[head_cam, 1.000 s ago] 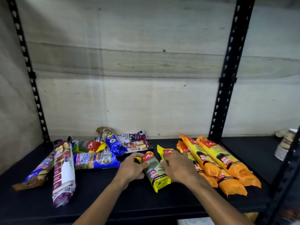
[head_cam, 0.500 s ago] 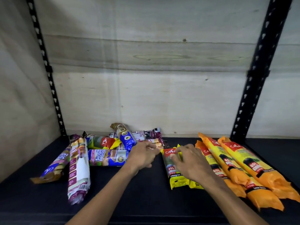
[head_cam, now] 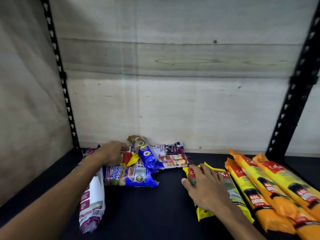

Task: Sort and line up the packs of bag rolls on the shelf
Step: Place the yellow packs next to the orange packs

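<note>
The three orange packs (head_cam: 270,191) lie side by side at the right of the shelf (head_cam: 155,213), long axes running from the back wall toward me and slanting right, their near ends cut off by the frame edge. Just left of them, touching, two yellow packs (head_cam: 230,184) lie along the same line. My right hand (head_cam: 206,187) rests flat, palm down, on these yellow packs, fingers spread and pointing at the back, gripping nothing; it hides most of their labels.

My left arm reaches forward across the left side, and my left hand (head_cam: 112,153) is in the jumbled pile at the back. Its fingers curl down at a red-and-yellow pack (head_cam: 130,157); whether they have closed on it I cannot tell, since the fingertips are blurred.

In that pile a blue pack (head_cam: 133,177) lies crosswise, another blue one (head_cam: 147,156) leans over it pointing backward, and purple-white packs (head_cam: 171,153) lie crosswise behind. A white pack (head_cam: 92,201) points toward me, partly under my forearm.
</note>
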